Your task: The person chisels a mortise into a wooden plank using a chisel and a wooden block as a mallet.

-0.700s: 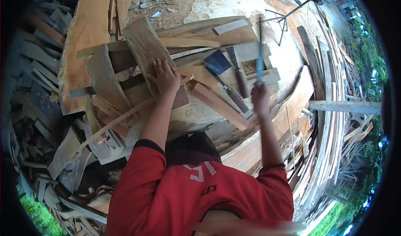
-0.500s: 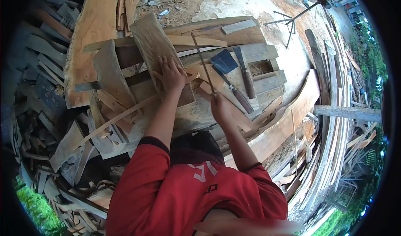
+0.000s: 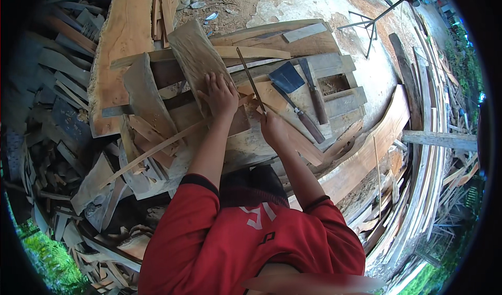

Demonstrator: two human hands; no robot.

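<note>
My left hand (image 3: 219,94) lies flat with spread fingers on a thick, rough wooden board (image 3: 194,47). A thin wooden strip (image 3: 157,151) runs slantwise beneath my left forearm, and its far end comes out right of the wrist. In my right hand (image 3: 273,130) is a long, thin, brownish file (image 3: 248,74), gripped at its near end and pointing away from me. The file passes close to the strip's end; whether they touch I cannot tell. To its right lie a broad dark blade with a wooden handle (image 3: 311,128) and a big knife (image 3: 312,88).
Loose planks and offcuts (image 3: 149,94) cover the low work surface. A wide live-edge slab (image 3: 120,49) lies at the far left. Scrap wood (image 3: 68,81) is heaped along the left, and long boards (image 3: 426,122) are stacked at right. A metal stand (image 3: 372,26) rises at the far right.
The view has shifted a little. My right hand and the file have moved slightly left and nearer to me. My left hand stays on the board.
</note>
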